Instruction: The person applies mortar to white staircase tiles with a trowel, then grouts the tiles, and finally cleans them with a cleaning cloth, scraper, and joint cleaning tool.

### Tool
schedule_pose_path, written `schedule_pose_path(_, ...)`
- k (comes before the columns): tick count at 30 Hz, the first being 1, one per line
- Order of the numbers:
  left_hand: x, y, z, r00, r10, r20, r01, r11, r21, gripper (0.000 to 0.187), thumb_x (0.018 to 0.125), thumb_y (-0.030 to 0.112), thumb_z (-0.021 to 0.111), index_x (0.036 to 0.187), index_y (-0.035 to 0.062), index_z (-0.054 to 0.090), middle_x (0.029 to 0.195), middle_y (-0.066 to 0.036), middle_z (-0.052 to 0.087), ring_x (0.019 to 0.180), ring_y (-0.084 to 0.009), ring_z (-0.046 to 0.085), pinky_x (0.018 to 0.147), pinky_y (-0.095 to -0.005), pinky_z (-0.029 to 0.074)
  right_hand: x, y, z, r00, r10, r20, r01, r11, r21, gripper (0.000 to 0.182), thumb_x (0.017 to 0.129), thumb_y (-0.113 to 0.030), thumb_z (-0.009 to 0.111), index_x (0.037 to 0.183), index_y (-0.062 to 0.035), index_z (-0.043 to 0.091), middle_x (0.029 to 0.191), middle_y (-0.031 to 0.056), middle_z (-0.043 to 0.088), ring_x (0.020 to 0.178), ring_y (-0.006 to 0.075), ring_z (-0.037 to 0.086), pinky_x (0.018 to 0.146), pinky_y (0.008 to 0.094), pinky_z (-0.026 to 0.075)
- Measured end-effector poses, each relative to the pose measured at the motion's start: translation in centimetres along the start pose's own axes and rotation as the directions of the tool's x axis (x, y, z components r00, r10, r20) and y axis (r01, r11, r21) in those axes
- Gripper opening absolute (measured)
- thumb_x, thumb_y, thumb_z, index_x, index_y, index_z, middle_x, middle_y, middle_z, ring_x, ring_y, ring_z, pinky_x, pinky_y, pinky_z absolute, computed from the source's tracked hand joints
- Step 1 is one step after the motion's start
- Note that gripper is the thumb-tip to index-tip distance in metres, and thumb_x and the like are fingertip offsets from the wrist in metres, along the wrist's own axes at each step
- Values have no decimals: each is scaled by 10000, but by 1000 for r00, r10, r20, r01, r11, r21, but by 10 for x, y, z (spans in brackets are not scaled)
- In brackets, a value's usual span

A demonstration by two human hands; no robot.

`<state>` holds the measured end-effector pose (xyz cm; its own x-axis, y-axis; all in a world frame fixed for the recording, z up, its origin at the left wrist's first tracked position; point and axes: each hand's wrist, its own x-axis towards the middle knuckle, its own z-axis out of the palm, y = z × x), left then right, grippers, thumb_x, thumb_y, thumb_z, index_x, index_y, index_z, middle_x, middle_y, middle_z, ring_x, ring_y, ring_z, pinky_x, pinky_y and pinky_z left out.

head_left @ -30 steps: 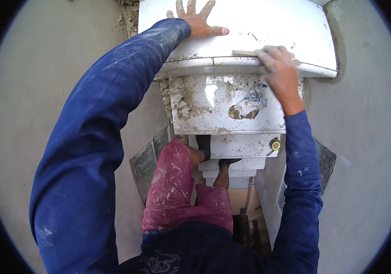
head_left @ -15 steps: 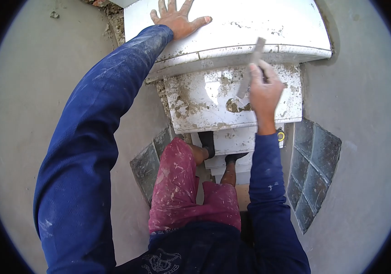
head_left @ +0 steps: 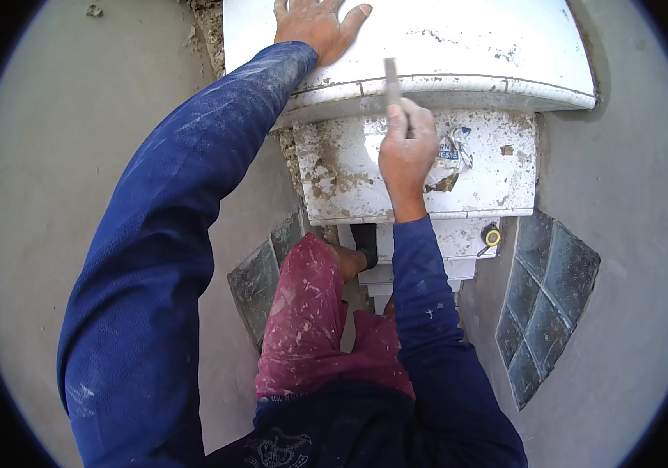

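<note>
My left hand (head_left: pixel 322 27) lies flat, fingers spread, on the white top step (head_left: pixel 458 39), whose surface carries scattered mortar crumbs. Over the front edge of that step, my right hand (head_left: pixel 409 152) is closed around a narrow, flat grey tool (head_left: pixel 392 78) that looks like a scraper. The tool points up and away from me; motion blurs it, and its lower part is hidden by the fingers. Below sits a dirty white step (head_left: pixel 497 179) with dried mortar patches. A crumpled printed plastic scrap (head_left: pixel 452 150) rests there, just right of my right hand.
A yellow and black tape measure (head_left: pixel 490 235) lies on a lower step at the right. Grey plastered walls (head_left: pixel 622 195) close in both sides, with dark glass panels (head_left: pixel 540 296) low on the right and more (head_left: pixel 260 281) on the left. My legs stand on steps below.
My right hand has moved left with the tool, uncovering the plastic scrap and the tape measure. The view has shifted slightly; my left hand stays flat on the top step.
</note>
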<state>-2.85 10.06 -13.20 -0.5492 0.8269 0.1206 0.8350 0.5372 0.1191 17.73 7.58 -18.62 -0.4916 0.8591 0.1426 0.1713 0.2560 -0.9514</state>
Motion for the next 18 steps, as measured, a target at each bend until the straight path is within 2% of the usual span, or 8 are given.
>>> schedule_pose_path(4,0,0,0,1000,-19,14,19,1000,1,662,963,530,449,1518,175,386,1554,-299,288,1461,-463,218,1178,-583,141,-8,3,8,1000,24,-20,-23,998,51,154,939,-57,574,1009,42,670,877,113,637,723,212,610,659,355,478)
schedule_pose_path(7,1,-3,5,1000,-8,-6,8,1000,2,664,962,530,451,1519,175,386,1553,-299,290,1461,-462,219,1178,-584,141,1,8,-2,950,273,-152,-242,951,194,145,950,-54,565,998,36,669,841,88,639,704,172,603,637,336,473)
schedule_pose_path(8,-1,-5,5,1000,-15,2,15,1000,9,665,962,530,450,1520,175,385,1553,-298,290,1461,-462,219,1179,-585,141,-3,5,1,987,132,-92,-123,988,93,143,959,-69,570,1006,18,674,793,79,631,683,163,600,627,319,471)
schedule_pose_path(11,1,-1,3,1000,-15,17,15,1000,8,667,962,531,449,1521,174,382,1554,-298,290,1461,-460,220,1179,-585,142,-5,20,5,983,157,-93,-143,980,141,140,959,-81,582,1013,8,676,795,85,643,709,151,613,610,307,462)
schedule_pose_path(12,2,-2,4,1000,-19,15,19,1000,7,668,962,531,449,1522,174,381,1554,-297,290,1462,-459,220,1179,-584,143,1,20,0,930,336,-147,-290,919,266,137,960,-81,585,1021,4,674,855,96,683,765,153,643,634,310,482)
schedule_pose_path(15,1,-4,4,1000,-19,16,19,1000,17,672,961,533,447,1523,172,377,1555,-296,289,1462,-456,222,1180,-580,149,-7,28,19,999,-4,-36,8,994,108,129,960,-74,587,1000,4,683,884,103,706,791,161,662,666,312,502)
schedule_pose_path(16,1,-4,4,1000,-16,19,15,1000,18,674,960,534,446,1524,171,376,1556,-296,288,1463,-455,223,1180,-578,151,-7,28,21,994,21,-110,-8,993,119,117,952,-68,600,962,-1,696,865,100,709,768,171,664,677,311,512)
schedule_pose_path(18,4,-5,9,1000,-11,7,10,1000,26,673,960,534,447,1523,170,378,1553,-297,293,1462,-451,228,1179,-575,156,-5,26,21,957,242,-161,-187,936,297,111,944,-67,611,955,0,698,853,99,705,756,176,662,664,311,510)
